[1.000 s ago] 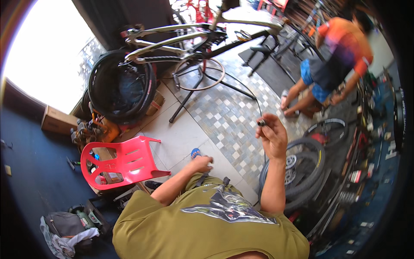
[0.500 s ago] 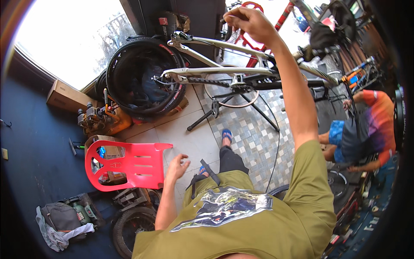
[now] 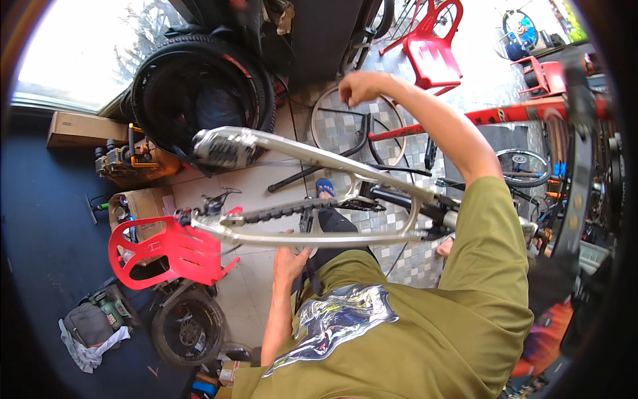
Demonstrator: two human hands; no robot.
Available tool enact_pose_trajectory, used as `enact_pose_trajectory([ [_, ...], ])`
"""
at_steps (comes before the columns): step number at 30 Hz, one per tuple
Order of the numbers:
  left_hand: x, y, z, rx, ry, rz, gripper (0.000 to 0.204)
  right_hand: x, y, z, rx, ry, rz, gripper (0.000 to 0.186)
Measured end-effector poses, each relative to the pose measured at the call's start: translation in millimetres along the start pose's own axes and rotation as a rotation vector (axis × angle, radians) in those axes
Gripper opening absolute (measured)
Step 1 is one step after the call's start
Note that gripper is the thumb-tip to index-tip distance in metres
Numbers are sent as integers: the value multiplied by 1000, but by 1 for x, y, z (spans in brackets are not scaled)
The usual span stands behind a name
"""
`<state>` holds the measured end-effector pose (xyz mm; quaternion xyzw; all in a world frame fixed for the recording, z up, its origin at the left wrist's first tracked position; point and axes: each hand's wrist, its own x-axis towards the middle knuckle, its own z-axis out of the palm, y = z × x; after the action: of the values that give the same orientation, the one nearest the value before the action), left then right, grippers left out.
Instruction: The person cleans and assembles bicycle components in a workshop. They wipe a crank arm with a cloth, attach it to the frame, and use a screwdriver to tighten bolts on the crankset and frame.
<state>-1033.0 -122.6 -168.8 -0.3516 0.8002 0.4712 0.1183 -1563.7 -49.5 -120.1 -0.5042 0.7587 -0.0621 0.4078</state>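
Observation:
A silver bicycle frame (image 3: 319, 157) with a black-guarded chainstay and a dark lower tube runs across the middle, below my face. My right hand (image 3: 359, 90) is raised beyond the frame's upper tube, fingers curled; what they hold, if anything, is too small to name. My left hand (image 3: 291, 258) is just below the frame's near silver tube, beside a crank, its fingertips partly hidden behind the tube, so I cannot tell whether it grips. A red bar (image 3: 478, 116) and a stand's black legs (image 3: 286, 179) show beyond.
Stacked tyres (image 3: 153, 80), a compressor (image 3: 119, 163) and a red plastic chair (image 3: 173, 259) are on the left, with a wheel (image 3: 186, 329) below. More red chairs (image 3: 428, 56) stand beyond. At the lower right, part of another person's orange-purple shirt (image 3: 551, 336) shows beside dark equipment.
The view has shifted toward the bicycle frame, now nearer and lower in view. My right hand rose, then moved down and left a little. The other person is now mostly hidden at right.

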Motion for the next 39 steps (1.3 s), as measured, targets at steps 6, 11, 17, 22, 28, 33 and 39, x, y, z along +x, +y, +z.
enact_pose_trajectory([
  [6,34,17,40,352,-171,-251,94,-35,39,107,371,-212,75,36],
  [11,49,-27,63,115,-21,-11,66,-64,55,137,513,-280,103,35],
  [17,50,-34,48,114,30,17,42,-69,49,139,435,-299,20,31],
  [22,40,8,17,164,20,3,52,-68,42,141,463,-309,1,30],
  [28,26,14,4,132,-61,-151,46,-66,40,146,510,-351,-11,29],
  [33,22,20,0,153,-59,-144,47,-61,40,147,518,-386,-18,30],
  [39,20,22,-3,163,-64,-154,50,-60,38,141,526,-410,-46,30],
])
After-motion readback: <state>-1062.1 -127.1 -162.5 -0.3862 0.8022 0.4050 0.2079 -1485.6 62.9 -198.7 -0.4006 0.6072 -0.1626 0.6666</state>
